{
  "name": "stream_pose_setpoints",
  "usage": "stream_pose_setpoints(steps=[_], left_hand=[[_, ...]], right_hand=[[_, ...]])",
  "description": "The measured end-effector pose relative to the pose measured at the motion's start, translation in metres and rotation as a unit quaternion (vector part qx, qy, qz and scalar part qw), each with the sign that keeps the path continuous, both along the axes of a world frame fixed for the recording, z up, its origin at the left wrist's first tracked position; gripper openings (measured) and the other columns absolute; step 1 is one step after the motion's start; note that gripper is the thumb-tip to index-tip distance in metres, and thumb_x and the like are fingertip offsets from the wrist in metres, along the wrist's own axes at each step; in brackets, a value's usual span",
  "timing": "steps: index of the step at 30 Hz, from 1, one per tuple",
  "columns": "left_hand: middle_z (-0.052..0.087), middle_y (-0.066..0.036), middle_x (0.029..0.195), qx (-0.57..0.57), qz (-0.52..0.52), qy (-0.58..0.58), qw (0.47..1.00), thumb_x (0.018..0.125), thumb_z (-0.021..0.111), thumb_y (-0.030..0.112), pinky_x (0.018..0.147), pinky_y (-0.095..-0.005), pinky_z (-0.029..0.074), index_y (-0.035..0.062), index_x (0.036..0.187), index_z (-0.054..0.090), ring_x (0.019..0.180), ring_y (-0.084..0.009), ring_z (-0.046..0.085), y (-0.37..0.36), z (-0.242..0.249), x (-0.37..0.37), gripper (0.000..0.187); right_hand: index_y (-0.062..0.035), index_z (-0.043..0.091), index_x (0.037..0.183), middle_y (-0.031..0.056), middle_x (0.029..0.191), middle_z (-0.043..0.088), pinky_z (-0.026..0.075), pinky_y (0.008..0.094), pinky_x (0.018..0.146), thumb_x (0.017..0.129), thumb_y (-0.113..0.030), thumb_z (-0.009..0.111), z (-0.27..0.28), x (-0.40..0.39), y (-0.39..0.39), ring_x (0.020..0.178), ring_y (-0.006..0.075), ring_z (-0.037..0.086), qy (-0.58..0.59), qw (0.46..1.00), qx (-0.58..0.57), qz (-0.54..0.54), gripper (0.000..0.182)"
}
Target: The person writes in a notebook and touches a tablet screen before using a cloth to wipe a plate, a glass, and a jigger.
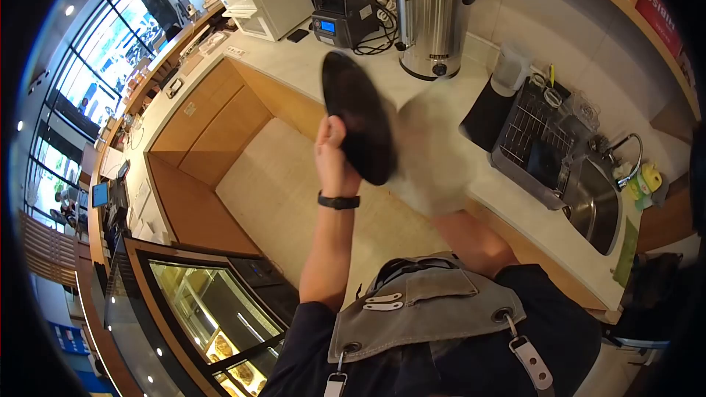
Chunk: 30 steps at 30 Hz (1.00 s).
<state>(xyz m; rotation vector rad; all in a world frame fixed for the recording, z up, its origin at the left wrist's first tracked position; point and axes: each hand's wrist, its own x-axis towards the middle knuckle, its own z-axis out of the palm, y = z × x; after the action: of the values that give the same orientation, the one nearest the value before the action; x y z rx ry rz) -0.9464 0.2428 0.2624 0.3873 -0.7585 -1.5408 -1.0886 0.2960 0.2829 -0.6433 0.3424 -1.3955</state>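
Note:
My left hand, a dark band on its wrist, grips the edge of a round black tray, which is tilted almost upright above the floor. Right beside the tray's face is a pale grey-beige cloth, smeared by motion. My right forearm reaches up to this cloth, and the right hand is wrapped in or hidden by it. The fingers of that hand do not show.
On the counter along the wall stand a white microwave, a blender base and a steel urn. A dish rack sits by the sink. At lower left is a glass display case.

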Motion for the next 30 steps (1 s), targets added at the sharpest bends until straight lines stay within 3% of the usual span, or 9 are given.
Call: stream_pose_setpoints(steps=[8, 17, 20, 22, 24, 26, 27, 29, 30], left_hand=[[0.064, -0.001, 0.095, 0.049, 0.110, 0.008, 0.993, 0.099, 0.063, 0.017, 0.082, -0.0314, 0.052, 0.0099, 0.093, 0.059, 0.087, -0.0153, 0.061, 0.006, -0.012, 0.022, 0.010], [0.068, -0.010, 0.114, -0.063, 0.296, -0.075, 0.950, 0.105, 0.055, 0.020, 0.087, -0.0356, 0.057, -0.0009, 0.127, 0.058, 0.102, -0.0203, 0.067, 0.036, 0.009, 0.062, 0.031], [0.065, -0.010, 0.120, -0.037, 0.339, -0.021, 0.940, 0.105, 0.057, 0.027, 0.092, -0.0387, 0.055, 0.0000, 0.130, 0.054, 0.105, -0.0223, 0.065, 0.007, 0.007, 0.074, 0.037], [0.063, -0.009, 0.122, -0.017, 0.389, -0.072, 0.918, 0.104, 0.056, 0.036, 0.095, -0.0395, 0.053, 0.0016, 0.130, 0.051, 0.108, -0.0234, 0.062, 0.001, -0.009, 0.073, 0.043], [0.063, -0.007, 0.120, -0.031, 0.283, 0.049, 0.957, 0.104, 0.054, 0.042, 0.092, -0.0379, 0.053, 0.0026, 0.125, 0.054, 0.105, -0.0195, 0.062, 0.016, -0.005, 0.056, 0.045], [0.060, -0.004, 0.127, -0.004, 0.183, 0.003, 0.983, 0.104, 0.056, 0.033, 0.098, -0.0418, 0.047, 0.0058, 0.134, 0.051, 0.111, -0.0163, 0.059, 0.035, -0.024, 0.067, 0.041], [0.058, -0.002, 0.132, 0.023, 0.190, -0.033, 0.981, 0.104, 0.058, 0.028, 0.105, -0.0471, 0.041, 0.0077, 0.137, 0.048, 0.117, -0.0161, 0.057, 0.043, -0.031, 0.071, 0.040], [0.056, -0.005, 0.137, -0.009, 0.191, -0.110, 0.975, 0.101, 0.061, 0.013, 0.102, -0.0359, 0.045, 0.0070, 0.148, 0.039, 0.121, -0.0148, 0.056, 0.057, -0.017, 0.096, 0.052], [0.057, -0.007, 0.135, -0.066, 0.175, -0.158, 0.969, 0.100, 0.061, 0.010, 0.099, -0.0330, 0.046, 0.0063, 0.149, 0.038, 0.119, -0.0146, 0.057, 0.054, -0.008, 0.112, 0.054]], right_hand=[[-0.0021, 0.054, 0.131, 0.0109, 0.117, 0.062, 0.054, 0.0342, 0.088, 0.104, -0.021, 0.047, -0.034, 0.042, -0.008, 0.101, 0.0174, 0.061, 0.154, 0.975, -0.096, -0.130, 0.034], [-0.0031, 0.060, 0.121, 0.0063, 0.099, 0.065, 0.055, 0.0297, 0.074, 0.097, -0.016, 0.059, 0.003, 0.053, -0.067, 0.079, 0.0137, 0.059, 0.322, 0.891, -0.280, -0.154, 0.027], [-0.0018, 0.057, 0.127, 0.0073, 0.115, 0.064, 0.053, 0.0335, 0.089, 0.099, -0.019, 0.059, -0.033, 0.130, -0.037, 0.100, 0.0143, 0.062, 0.172, 0.964, -0.100, -0.175, 0.033], [-0.0023, 0.059, 0.123, 0.0072, 0.114, 0.065, 0.052, 0.0347, 0.091, 0.096, -0.020, 0.063, -0.057, 0.138, -0.023, 0.102, 0.0159, 0.063, 0.234, 0.932, -0.169, -0.218, 0.033], [-0.0029, 0.061, 0.120, 0.0070, 0.112, 0.066, 0.051, 0.0358, 0.092, 0.094, -0.020, 0.068, -0.071, 0.110, -0.045, 0.104, 0.0175, 0.064, 0.259, 0.922, -0.203, -0.202, 0.032], [-0.0054, 0.068, 0.099, 0.0018, 0.086, 0.066, 0.053, 0.0313, 0.068, 0.093, -0.021, 0.069, -0.090, 0.085, -0.095, 0.080, 0.0120, 0.064, 0.333, 0.923, -0.103, -0.161, 0.017], [-0.0077, 0.067, 0.107, 0.0037, 0.096, 0.068, 0.057, 0.0316, 0.070, 0.097, -0.017, 0.062, -0.114, 0.045, -0.117, 0.080, 0.0158, 0.067, 0.187, 0.972, -0.120, -0.071, 0.014], [-0.0029, 0.067, 0.107, 0.0094, 0.091, 0.068, 0.052, 0.0371, 0.078, 0.094, -0.016, 0.062, -0.058, 0.026, -0.102, 0.086, 0.0217, 0.065, 0.484, 0.766, -0.227, -0.356, 0.019], [0.0003, 0.065, 0.113, 0.0155, 0.103, 0.070, 0.049, 0.0388, 0.090, 0.093, -0.012, 0.061, -0.044, 0.012, -0.104, 0.097, 0.0282, 0.066, 0.476, 0.778, -0.257, -0.320, 0.024]])
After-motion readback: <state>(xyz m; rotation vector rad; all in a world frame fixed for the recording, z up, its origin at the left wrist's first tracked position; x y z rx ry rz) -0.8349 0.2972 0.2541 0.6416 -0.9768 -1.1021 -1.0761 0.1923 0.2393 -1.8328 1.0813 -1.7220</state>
